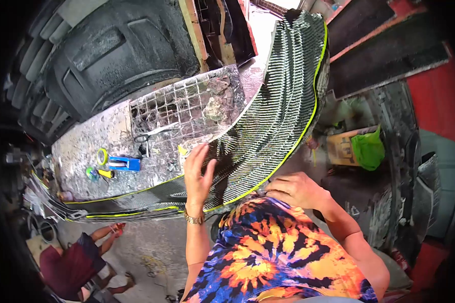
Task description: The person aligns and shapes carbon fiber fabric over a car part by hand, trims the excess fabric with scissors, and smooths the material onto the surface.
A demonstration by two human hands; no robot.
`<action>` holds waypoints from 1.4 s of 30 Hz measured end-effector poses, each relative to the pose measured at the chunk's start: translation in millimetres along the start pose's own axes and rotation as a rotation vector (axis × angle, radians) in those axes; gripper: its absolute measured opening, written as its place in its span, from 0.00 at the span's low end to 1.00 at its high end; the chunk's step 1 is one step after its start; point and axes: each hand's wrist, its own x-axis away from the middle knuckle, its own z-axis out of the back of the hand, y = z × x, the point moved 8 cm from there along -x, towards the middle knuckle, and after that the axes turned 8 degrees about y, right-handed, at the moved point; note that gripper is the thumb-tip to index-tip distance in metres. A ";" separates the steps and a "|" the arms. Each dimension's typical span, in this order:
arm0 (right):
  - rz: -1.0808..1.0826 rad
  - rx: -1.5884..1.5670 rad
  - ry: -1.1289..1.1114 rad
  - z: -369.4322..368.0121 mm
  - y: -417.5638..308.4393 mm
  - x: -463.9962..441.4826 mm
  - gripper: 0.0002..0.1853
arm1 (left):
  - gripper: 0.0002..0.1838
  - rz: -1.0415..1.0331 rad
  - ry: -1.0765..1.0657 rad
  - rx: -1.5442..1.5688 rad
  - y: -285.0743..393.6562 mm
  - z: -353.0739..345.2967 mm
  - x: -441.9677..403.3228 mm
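Note:
A long curved mould or panel (288, 101) covered in black-and-silver carbon-fibre cloth sweeps across the view, with yellow-green tape (288, 156) along its edges. My left hand (197, 174), a watch on its wrist, is over the inner side of the cloth with fingers outstretched and thumb apart. It seems to touch the surface, but the contact is not clear. My right hand (296, 189) is beside the near taped edge, close to my shirt. Its fingers are curled together, and whatever they may hold is hidden.
On the worktable (76, 151) lie a blue tape dispenser (125, 163), a yellow tape roll (102, 156) and scissors (142, 137). A metal grid (177, 108) is behind them. A green bag (368, 149) sits at right. Another person (76, 265) is at lower left.

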 end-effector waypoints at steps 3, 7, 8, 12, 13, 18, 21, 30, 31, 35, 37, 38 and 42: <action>0.047 -0.086 0.048 -15.5 -0.5 9.2 0.09 | 0.28 0.011 -0.041 -0.090 -15.6 11.4 -14.3; 0.080 -0.133 0.052 -39.1 3.8 22.2 0.11 | 0.33 0.051 -0.199 -0.131 -31.4 6.1 -38.2; 0.084 -0.142 0.062 -37.7 3.7 22.4 0.11 | 0.35 0.044 -0.294 -0.117 -35.9 -2.1 -42.7; 0.206 0.100 -0.104 -25.7 -3.9 8.2 0.12 | 0.41 0.212 -0.540 -0.064 -66.6 -20.4 -55.9; 0.230 0.135 -0.075 -6.4 -7.6 -5.1 0.12 | 0.41 0.212 -0.575 -0.140 -70.0 -18.3 -58.7; 0.236 0.367 0.163 65.9 -15.5 -78.2 0.08 | 0.34 0.286 -0.547 -0.149 -82.7 -1.6 -50.7; 0.334 0.541 0.097 44.5 -1.1 -124.5 0.18 | 0.31 0.383 -0.557 -0.056 -79.0 0.1 -42.3; 0.195 0.927 -0.245 -38.2 58.4 -174.6 0.29 | 0.12 0.441 -0.503 0.152 -70.3 -2.6 -33.9; 0.242 0.949 -0.181 -40.4 59.8 -174.0 0.34 | 0.12 0.432 -0.480 0.175 -60.9 -1.3 -33.4; 0.277 0.997 -0.164 -43.2 64.0 -172.3 0.41 | 0.12 0.443 -0.459 0.257 -62.2 -0.6 -26.4; 0.231 0.971 -0.223 -44.8 69.3 -174.3 0.61 | 0.12 0.465 -0.488 0.235 -62.9 0.4 -22.4; 0.230 0.971 -0.221 -44.9 69.3 -175.2 0.61 | 0.12 0.488 -0.514 0.214 -64.4 0.1 -19.6; 0.211 0.974 -0.267 -44.5 71.1 -175.7 0.65 | 0.09 0.380 -0.567 0.080 -51.2 9.1 -17.8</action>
